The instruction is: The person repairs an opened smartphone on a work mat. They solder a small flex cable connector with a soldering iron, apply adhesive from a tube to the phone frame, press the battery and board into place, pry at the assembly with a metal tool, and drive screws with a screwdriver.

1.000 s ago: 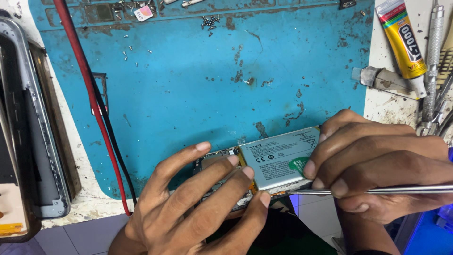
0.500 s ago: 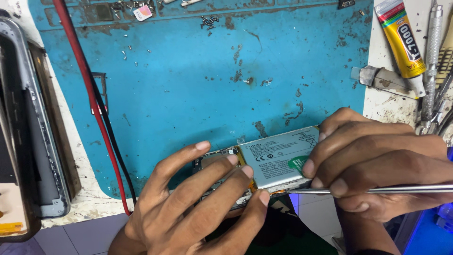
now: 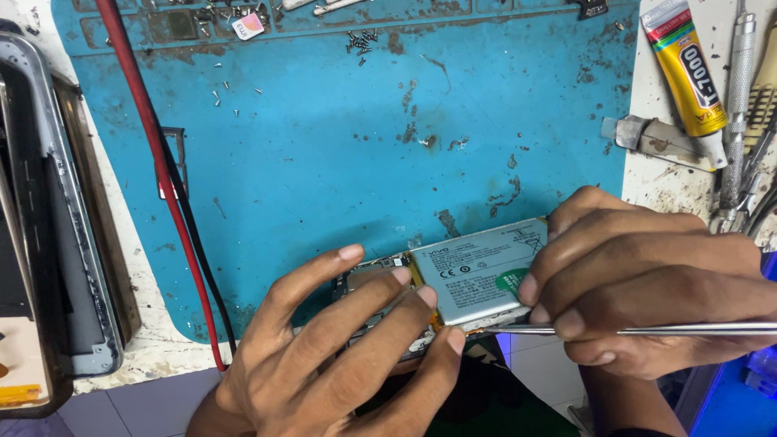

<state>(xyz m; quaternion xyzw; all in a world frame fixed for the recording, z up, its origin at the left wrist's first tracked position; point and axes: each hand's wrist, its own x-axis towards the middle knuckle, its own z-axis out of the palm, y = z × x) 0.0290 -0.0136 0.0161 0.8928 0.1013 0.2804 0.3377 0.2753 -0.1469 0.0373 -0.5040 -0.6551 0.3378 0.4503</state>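
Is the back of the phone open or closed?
Open. The phone has no back cover on: its grey battery and circuit board lie exposed between the left hand and right hand.

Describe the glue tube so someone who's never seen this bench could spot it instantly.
Start at the big blue work mat and go to its top right corner, onto the dirty white bench surface beside it. The glue tube lies there at a slant, nozzle toward the person. It is the only yellow item, with red and black bands, next to the knurled metal tool handle.
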